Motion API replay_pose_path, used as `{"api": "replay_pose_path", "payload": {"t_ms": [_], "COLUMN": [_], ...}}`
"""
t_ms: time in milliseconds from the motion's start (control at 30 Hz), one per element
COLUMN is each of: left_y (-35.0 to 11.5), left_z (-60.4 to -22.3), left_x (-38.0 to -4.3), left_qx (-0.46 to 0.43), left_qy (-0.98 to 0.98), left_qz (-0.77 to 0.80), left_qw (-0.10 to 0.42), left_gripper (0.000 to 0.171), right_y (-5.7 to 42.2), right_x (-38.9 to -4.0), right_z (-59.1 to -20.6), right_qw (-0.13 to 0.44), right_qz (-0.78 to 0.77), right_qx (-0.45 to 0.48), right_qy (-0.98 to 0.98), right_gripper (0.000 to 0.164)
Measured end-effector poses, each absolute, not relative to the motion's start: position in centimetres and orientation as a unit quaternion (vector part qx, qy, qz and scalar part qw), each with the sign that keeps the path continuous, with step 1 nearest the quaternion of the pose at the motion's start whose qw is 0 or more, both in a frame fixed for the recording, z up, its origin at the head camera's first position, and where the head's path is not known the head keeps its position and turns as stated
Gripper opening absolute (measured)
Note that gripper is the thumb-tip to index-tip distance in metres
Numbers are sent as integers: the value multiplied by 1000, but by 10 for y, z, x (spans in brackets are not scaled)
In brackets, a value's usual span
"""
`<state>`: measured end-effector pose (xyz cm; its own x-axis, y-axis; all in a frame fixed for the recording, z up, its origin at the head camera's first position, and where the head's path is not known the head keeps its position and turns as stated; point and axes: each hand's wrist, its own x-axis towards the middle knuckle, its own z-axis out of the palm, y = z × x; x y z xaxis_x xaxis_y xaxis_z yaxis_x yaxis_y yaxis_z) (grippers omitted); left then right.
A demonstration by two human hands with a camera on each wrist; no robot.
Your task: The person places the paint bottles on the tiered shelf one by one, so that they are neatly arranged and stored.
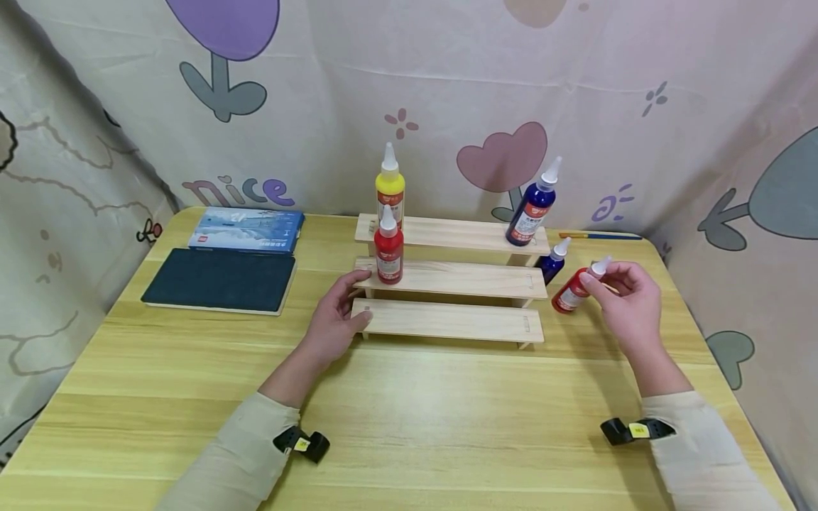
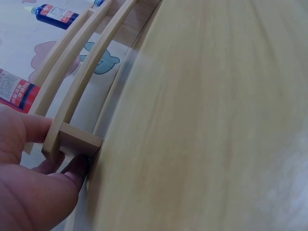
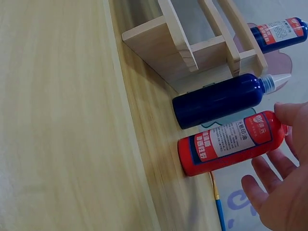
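My left hand (image 1: 332, 319) grips the left end of a three-step wooden rack (image 1: 447, 319), its fingers curled about the shelf ends. On the right, my right hand (image 1: 629, 301) pinches a red bottle (image 3: 231, 143) by the neck, thumb and fingers just below its white nozzle. The bottle leans a little, its base close over the table. Beside it a dark blue bottle (image 3: 219, 100) stands next to the rack's right end. The top step carries a yellow bottle (image 1: 390, 186) at the left and another blue bottle (image 1: 532, 213) at the right. Another red bottle (image 1: 388, 254) stands on the middle step.
A dark notebook (image 1: 220, 280) and a blue flat box (image 1: 246, 229) lie at the table's back left. Near the back right edge lies a thin paintbrush (image 1: 601, 235). A printed cloth (image 1: 358, 85) hangs behind the table (image 1: 434, 426).
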<state>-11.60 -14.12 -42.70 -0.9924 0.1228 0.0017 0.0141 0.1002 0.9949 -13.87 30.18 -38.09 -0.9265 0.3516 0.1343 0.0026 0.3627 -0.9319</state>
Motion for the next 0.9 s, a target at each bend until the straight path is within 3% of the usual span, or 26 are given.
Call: {"api": "replay_pose_path", "payload": {"t_ms": [533, 900], "left_y": [-141, -139], "left_z": [-425, -423], "left_x": [-115, -114], "left_qx": [40, 45], "left_qy": [740, 735], "left_qz": [670, 675], "left_qw": [41, 41], "left_gripper": [64, 64], "right_y": [313, 310], "right_x": [-135, -132], "right_z": [-384, -387], "right_qw": [105, 124], "right_qz": [566, 664], "right_qx": [-59, -57], "right_qy": [-816, -735], "right_gripper": [37, 32]}}
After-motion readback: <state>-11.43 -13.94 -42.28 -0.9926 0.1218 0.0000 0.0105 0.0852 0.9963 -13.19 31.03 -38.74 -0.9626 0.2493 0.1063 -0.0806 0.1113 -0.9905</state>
